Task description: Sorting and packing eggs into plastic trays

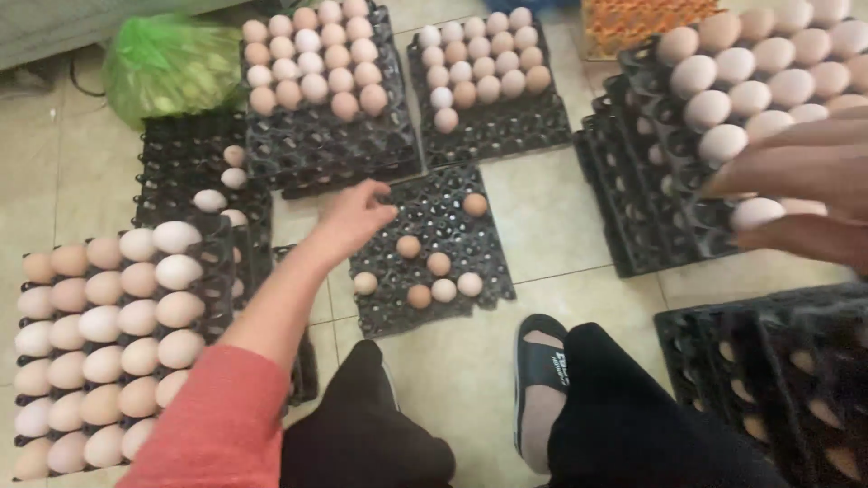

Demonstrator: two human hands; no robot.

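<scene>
My left hand, on a red-sleeved arm, reaches out over the near-left corner of a black egg tray on the tiled floor. The fingers are loosely spread and hold nothing. That tray carries several scattered brown and pale eggs. At the right edge my right hand is blurred. Its fingers close around a pale egg at the front of a stack of trays that is topped with eggs.
A nearly full tray of eggs lies at the near left, beside dark trays holding a few eggs. Two part-filled stacks stand at the back, near a green bag. Dark trays are at the near right. My sandalled foot rests below.
</scene>
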